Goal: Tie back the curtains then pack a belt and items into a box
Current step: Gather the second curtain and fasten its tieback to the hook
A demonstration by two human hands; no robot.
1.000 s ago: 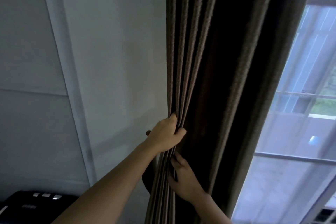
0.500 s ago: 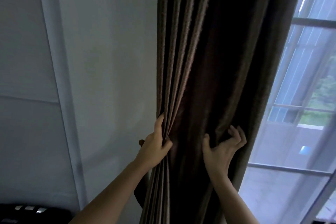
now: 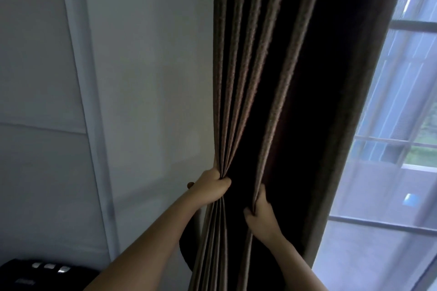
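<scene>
A dark brown pleated curtain (image 3: 279, 73) hangs from the top of the view down past the bottom edge, between a white wall and a window. My left hand (image 3: 210, 188) is clenched around several of its left folds, bunching them tight. My right hand (image 3: 260, 212) grips one fold a little lower and to the right. A small brown knob (image 3: 190, 184) peeks out just left of my left hand; a dark loop of fabric (image 3: 186, 248) hangs below it behind the curtain. No belt or box is in view.
A white panelled wall (image 3: 142, 78) fills the left half. A window with a sheer curtain (image 3: 390, 149) runs down the right side. A black object with silver buttons (image 3: 45, 271) sits at the bottom left corner.
My right hand moved from the curtain's right part leftward and down, closing on a single fold. My left hand tightened its grip on the gathered left folds.
</scene>
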